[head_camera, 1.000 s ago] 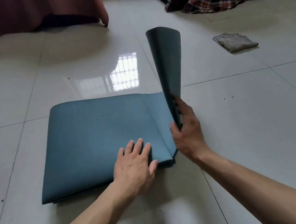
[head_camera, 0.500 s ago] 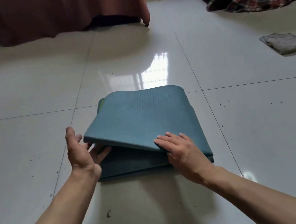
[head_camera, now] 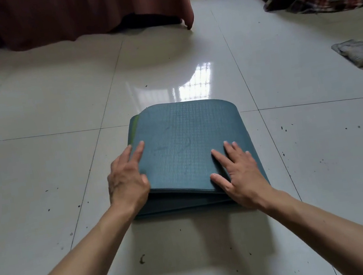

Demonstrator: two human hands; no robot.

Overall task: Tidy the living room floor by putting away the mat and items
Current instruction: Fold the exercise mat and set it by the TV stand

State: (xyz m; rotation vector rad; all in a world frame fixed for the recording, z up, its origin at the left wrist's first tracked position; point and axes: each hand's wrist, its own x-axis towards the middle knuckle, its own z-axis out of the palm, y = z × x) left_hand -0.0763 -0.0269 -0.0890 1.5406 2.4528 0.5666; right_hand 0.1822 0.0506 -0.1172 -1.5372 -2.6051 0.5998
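Head view, teal textured mat (head_camera: 189,145) folded in layers, left hand (head_camera: 128,181) and right hand (head_camera: 239,175) flat on top

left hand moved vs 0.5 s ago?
Yes. Judged against the folded mat, the left hand rose from beneath the lifted near-left corner onto the top layer's left edge, fingers flat.

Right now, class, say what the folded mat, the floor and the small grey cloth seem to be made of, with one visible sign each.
Folded mat: probably foam or rubber, matt teal; fine ribbed texture, thick layers bending in soft rounded folds.
Floor: likely glazed tile, glossy and pale; grout lines and a mirrored window glare.
Grey cloth: some soft fabric, dull finish; it lies crumpled.
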